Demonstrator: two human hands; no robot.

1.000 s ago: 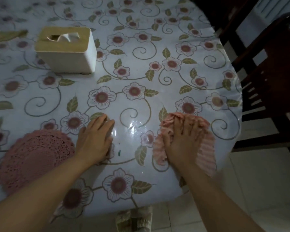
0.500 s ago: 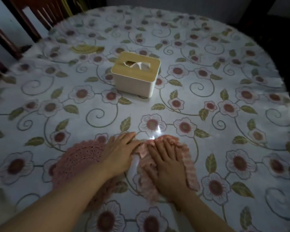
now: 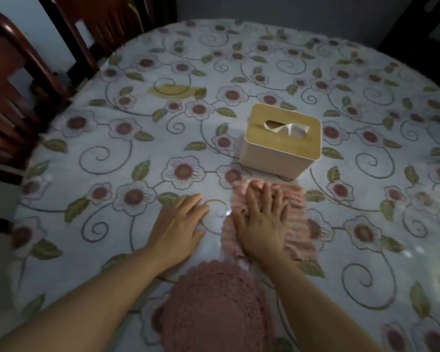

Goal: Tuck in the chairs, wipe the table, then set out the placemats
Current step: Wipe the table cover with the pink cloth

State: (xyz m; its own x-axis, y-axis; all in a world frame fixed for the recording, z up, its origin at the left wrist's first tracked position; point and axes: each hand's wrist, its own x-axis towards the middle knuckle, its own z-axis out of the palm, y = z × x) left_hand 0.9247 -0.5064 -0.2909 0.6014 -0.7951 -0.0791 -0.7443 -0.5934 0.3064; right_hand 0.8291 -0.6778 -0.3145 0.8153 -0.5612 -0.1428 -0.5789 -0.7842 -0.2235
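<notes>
My right hand point(image 3: 261, 219) presses flat, fingers spread, on a pink ribbed cloth point(image 3: 296, 224) lying on the round table's floral plastic cover point(image 3: 127, 158). Just left of it my left hand point(image 3: 179, 223) rests palm-down on the bare cover and holds nothing. A pink crocheted round placemat point(image 3: 214, 308) lies at the near edge between my forearms. Dark wooden chairs point(image 3: 10, 102) stand at the table's left side.
A cream tissue box with a wooden lid point(image 3: 281, 141) stands just beyond the cloth. A yellowish stain point(image 3: 175, 91) marks the cover farther back on the left. Another dark chair point(image 3: 417, 34) is dimly seen at the far right.
The view has swung from the table's right edge toward its middle. My right hand has slid the cloth forward toward the tissue box, and the placemat now lies below both hands.
</notes>
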